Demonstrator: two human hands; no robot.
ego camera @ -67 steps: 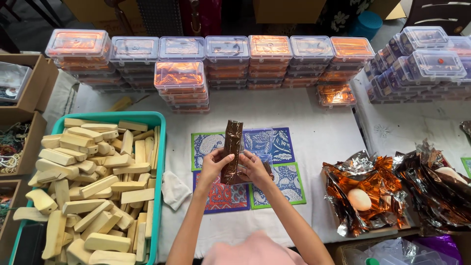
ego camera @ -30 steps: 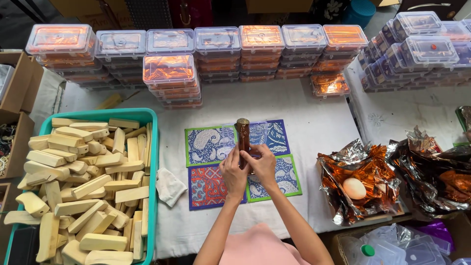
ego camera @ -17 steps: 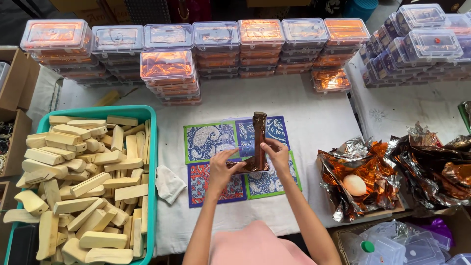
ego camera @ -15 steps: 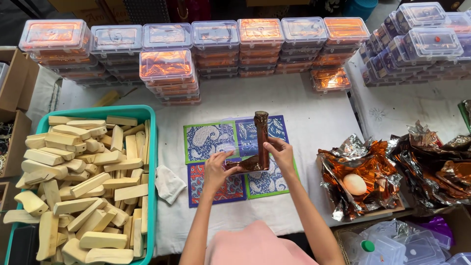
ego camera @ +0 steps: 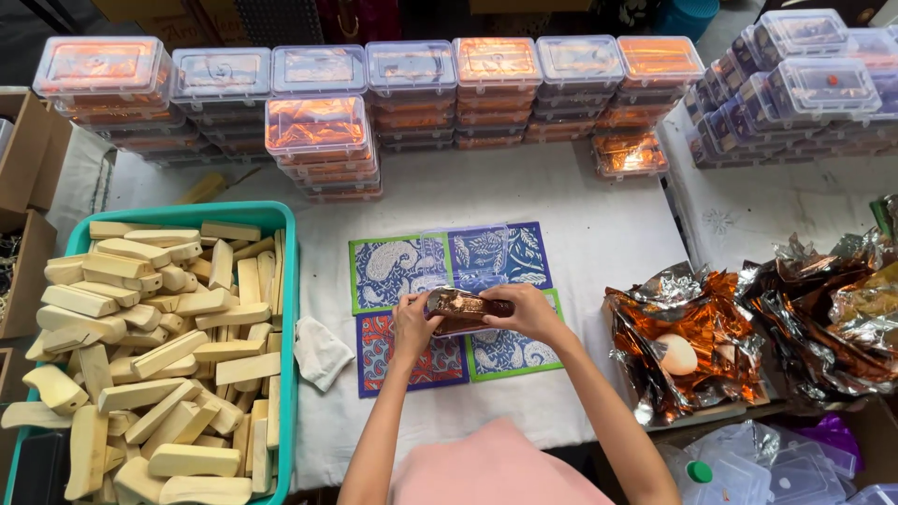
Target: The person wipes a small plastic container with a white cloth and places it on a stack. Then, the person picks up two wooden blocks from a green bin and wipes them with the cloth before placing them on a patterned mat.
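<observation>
Both my hands hold a long brown foil-wrapped piece [ego camera: 468, 306] lying sideways inside a clear plastic box [ego camera: 465, 281], above the patterned cloth squares [ego camera: 398, 266] in the middle of the white table. My left hand [ego camera: 414, 323] grips its left end. My right hand [ego camera: 531, 311] covers its right end. The box's clear lid stands open behind the piece.
A teal crate [ego camera: 286, 309] full of pale wooden blocks sits at the left, a crumpled white cloth [ego camera: 320, 351] beside it. Stacks of lidded clear boxes [ego camera: 318, 131] line the back and right. Crumpled copper foil sheets [ego camera: 687, 337] with a pale rounded lump lie at the right.
The wrapped piece was held upright over the cloth squares; now it lies sideways in the clear box, with both hands lowered onto its ends.
</observation>
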